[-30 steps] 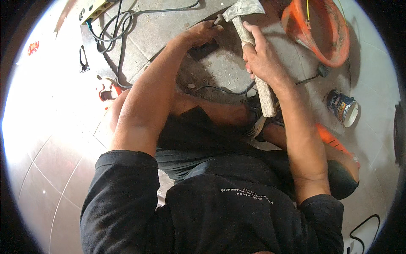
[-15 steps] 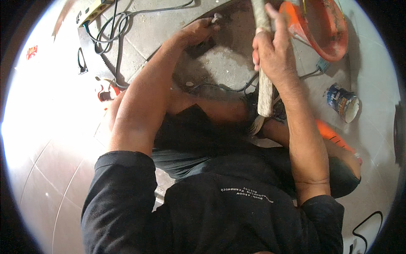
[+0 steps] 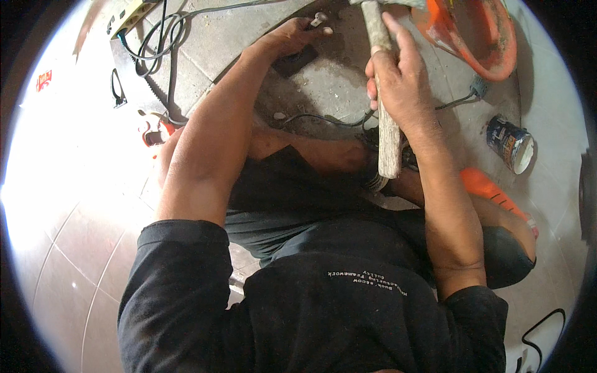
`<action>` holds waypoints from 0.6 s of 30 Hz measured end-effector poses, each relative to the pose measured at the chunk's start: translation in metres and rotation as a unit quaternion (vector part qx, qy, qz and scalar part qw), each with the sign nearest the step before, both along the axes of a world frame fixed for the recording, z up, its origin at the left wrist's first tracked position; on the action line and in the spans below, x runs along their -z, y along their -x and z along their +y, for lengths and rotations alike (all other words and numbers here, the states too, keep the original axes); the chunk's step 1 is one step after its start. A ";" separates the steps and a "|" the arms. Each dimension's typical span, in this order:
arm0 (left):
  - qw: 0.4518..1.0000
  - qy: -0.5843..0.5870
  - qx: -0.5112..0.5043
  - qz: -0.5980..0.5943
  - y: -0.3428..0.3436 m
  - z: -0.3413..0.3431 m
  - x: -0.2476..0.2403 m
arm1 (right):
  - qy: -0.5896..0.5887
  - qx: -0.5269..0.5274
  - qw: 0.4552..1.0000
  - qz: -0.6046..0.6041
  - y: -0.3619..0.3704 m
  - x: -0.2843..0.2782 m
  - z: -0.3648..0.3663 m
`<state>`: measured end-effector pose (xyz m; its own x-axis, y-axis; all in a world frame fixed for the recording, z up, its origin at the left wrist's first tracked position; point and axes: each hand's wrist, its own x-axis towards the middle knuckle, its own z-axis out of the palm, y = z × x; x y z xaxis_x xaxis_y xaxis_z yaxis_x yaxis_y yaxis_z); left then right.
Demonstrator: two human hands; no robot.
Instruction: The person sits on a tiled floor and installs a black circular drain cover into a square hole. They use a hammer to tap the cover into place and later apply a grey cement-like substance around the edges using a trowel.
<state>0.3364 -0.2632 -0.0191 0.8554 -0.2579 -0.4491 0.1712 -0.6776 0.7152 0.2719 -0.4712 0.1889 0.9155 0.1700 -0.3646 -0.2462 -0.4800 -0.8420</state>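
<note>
My right hand (image 3: 401, 81) is closed round the pale, worn wooden handle of a hammer (image 3: 390, 146). The index finger stretches along the upper part of the handle. Its grey head shows only partly at the top edge. Farther left, my left hand (image 3: 289, 38) is closed low over the floor. A small grey-white knob-ended tool (image 3: 319, 19) pokes up from its fingers; the rest is hidden by the hand. Dark, dusty patches and small crumbs lie on the floor around that hand. The hammer is held apart from the left hand.
An orange basin (image 3: 507, 65) stands at the far right, near a paint-smeared can (image 3: 510, 146) lying tilted. An orange object with black stripes (image 3: 488, 186) is beside my right knee. At left lie a handsaw (image 3: 155, 128), black cables (image 3: 177, 37) and a power strip (image 3: 130, 18).
The hammer has come slightly down toward me, and part of its head now shows at the top edge. My left hand stays in nearly the same place.
</note>
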 end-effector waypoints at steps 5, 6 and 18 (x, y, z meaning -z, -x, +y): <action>0.996 0.029 0.058 0.063 -0.014 -0.003 0.007 | -0.044 0.016 0.998 -0.039 -0.005 0.017 -0.003; 0.993 0.020 0.075 0.085 -0.027 0.006 0.013 | 0.001 -0.052 0.999 -0.004 -0.009 0.027 -0.007; 0.993 0.046 0.008 0.109 -0.011 0.017 -0.110 | 0.073 -0.066 0.983 -0.157 0.015 0.051 -0.011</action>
<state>0.3470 -0.2460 0.0908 0.7363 -0.3200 -0.5962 0.3174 -0.6148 0.7220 0.2567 -0.4826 0.1378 0.9604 0.2608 -0.0977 0.0862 -0.6120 -0.7861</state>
